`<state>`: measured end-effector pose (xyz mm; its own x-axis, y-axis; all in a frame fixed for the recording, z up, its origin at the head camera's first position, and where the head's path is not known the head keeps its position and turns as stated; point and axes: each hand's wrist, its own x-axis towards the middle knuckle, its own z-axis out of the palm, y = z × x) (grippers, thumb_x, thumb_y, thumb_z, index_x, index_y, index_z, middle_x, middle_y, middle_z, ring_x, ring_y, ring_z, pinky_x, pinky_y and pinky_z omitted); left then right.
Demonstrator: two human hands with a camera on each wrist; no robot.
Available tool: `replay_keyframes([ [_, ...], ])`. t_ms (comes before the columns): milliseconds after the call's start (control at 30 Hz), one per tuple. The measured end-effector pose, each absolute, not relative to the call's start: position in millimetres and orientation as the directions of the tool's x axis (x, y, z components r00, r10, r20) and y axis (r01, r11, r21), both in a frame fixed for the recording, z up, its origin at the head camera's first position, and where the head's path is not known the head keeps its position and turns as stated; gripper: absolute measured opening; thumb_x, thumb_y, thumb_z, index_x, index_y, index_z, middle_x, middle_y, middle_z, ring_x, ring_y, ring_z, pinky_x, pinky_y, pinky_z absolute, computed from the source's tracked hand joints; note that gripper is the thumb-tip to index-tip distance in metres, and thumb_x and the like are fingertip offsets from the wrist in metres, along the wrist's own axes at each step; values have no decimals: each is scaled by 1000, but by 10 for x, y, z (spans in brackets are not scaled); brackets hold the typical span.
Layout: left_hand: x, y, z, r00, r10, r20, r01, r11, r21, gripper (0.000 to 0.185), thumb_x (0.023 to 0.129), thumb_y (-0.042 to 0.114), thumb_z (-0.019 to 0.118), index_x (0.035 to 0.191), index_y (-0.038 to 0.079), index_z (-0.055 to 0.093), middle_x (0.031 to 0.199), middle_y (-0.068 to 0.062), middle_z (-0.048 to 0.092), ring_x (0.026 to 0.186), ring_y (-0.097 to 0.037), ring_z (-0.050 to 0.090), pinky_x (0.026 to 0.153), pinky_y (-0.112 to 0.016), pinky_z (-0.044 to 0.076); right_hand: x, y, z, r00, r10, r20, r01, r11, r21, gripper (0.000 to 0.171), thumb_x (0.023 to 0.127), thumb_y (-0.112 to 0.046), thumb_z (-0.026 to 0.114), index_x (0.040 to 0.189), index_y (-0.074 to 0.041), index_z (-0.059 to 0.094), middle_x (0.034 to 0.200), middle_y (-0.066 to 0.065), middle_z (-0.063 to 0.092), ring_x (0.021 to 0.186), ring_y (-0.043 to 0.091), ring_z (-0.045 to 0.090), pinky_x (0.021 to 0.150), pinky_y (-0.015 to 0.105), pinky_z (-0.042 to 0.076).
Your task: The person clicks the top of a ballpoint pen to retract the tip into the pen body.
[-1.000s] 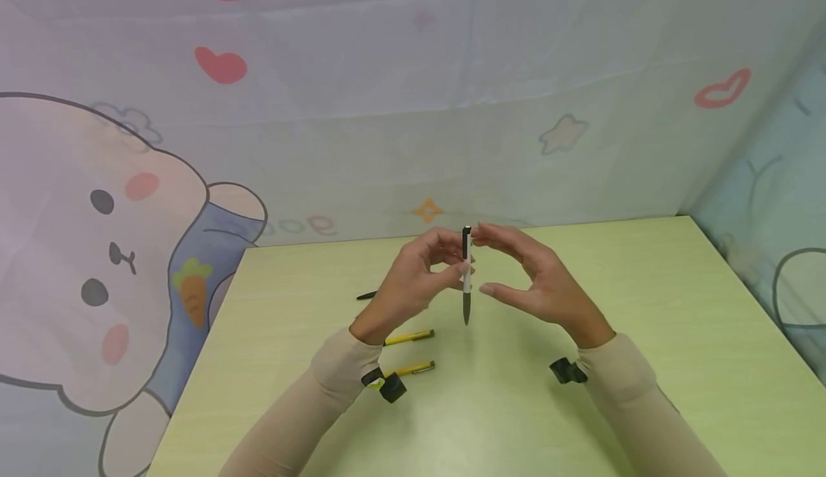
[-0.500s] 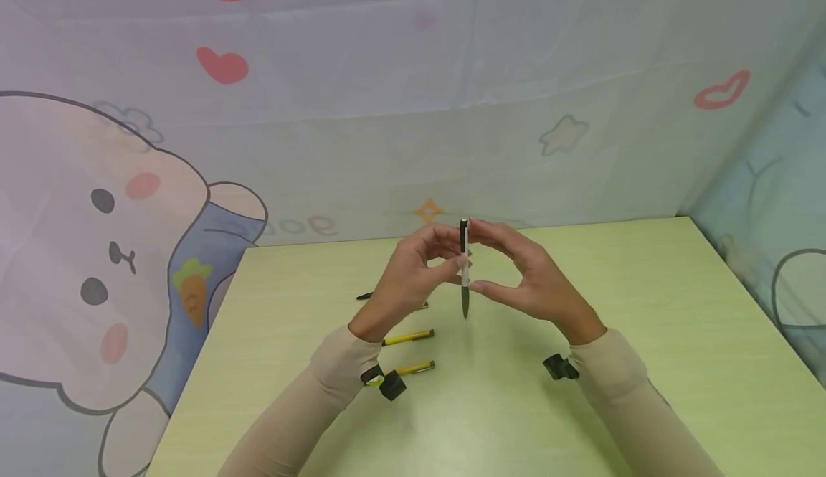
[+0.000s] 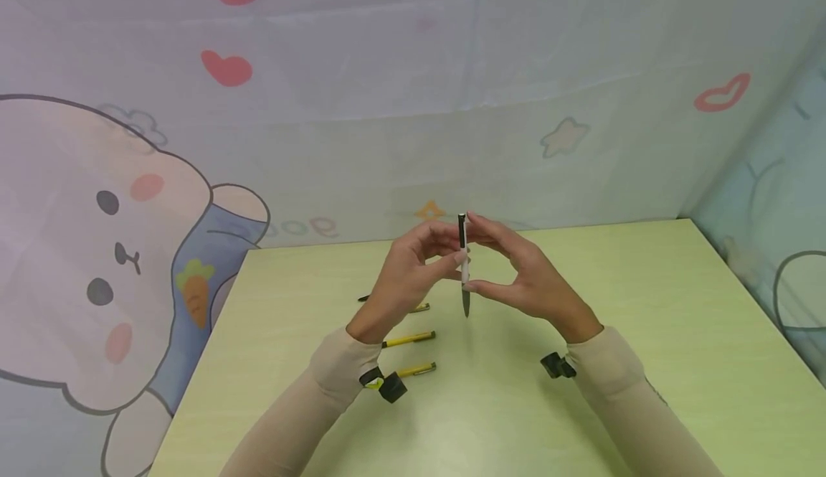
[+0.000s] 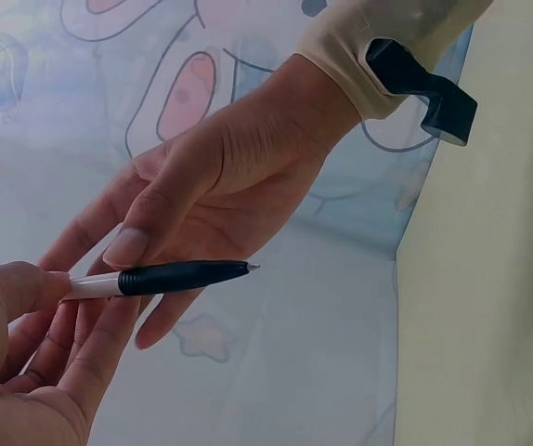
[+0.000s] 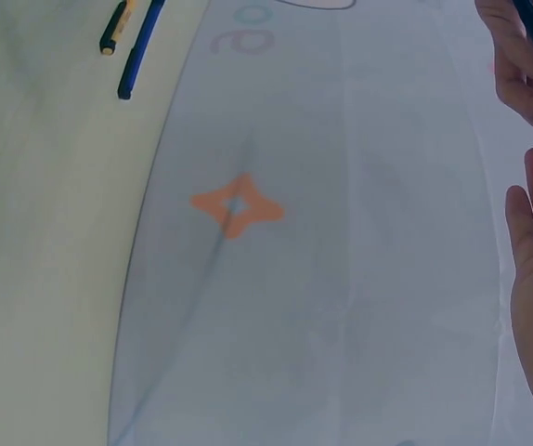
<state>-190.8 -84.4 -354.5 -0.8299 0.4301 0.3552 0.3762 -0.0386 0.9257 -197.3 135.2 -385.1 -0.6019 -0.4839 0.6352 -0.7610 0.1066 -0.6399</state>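
Above the pale yellow-green flat table (image 3: 645, 283) | left hand (image 3: 413, 270) pinches slim white-and-black pen (image 3: 465, 270) mid-barrel, seemingly steadying it upright | right hand (image 3: 534, 281), fingers relaxed, beside it, contact unclear

I see a cloth (image 3: 387, 118) behind the table (image 3: 645, 283). Cartoon animal (image 3: 142, 254) printed left, pale star (image 3: 564, 138) right of centre.

Head view downward, wrists' nearer (hands (image 3: 408, 270) shared)

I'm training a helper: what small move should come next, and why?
Probably close the right hand on the pen: the left hand pinches it upright, and the right thumb is by its dark grip, though contact is unclear.
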Motion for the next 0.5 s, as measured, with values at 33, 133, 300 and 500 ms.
replay_keyframes([
  [33,-1904,-846,-3545,-830,426,360,385,-31,923,23,97,7,68,121,7,65,110,-12,67,99,-25,66,84,-42,61,-1972,1351,-3849,-602,-484,635,-762,109,-639,97,80,5,83,160,-12,31,153,7,48,137,25,52,116,37,40],
  [133,-1904,-850,-3548,-831,412,373,414,10,910,22,97,8,69,119,8,66,109,-8,68,99,-23,66,91,-39,58,-1974,1350,-3842,-599,-484,638,-769,125,-627,97,80,4,83,160,-11,31,152,8,49,137,25,53,116,37,40],
  [300,-1920,-857,-3551,-834,407,372,423,40,905,22,97,9,70,119,5,67,109,-8,68,100,-22,66,96,-40,55,-1995,1350,-3835,-595,-487,639,-778,151,-610,97,79,2,85,159,-10,32,151,9,50,136,25,54,114,36,42],
  [500,-1929,-868,-3525,-832,431,348,375,-26,927,24,97,8,69,120,3,65,107,-11,67,100,-26,66,85,-42,61,-2005,1343,-3786,-602,-486,634,-775,164,-610,96,78,1,86,158,-8,34,150,10,50,135,26,54,114,38,43],
])
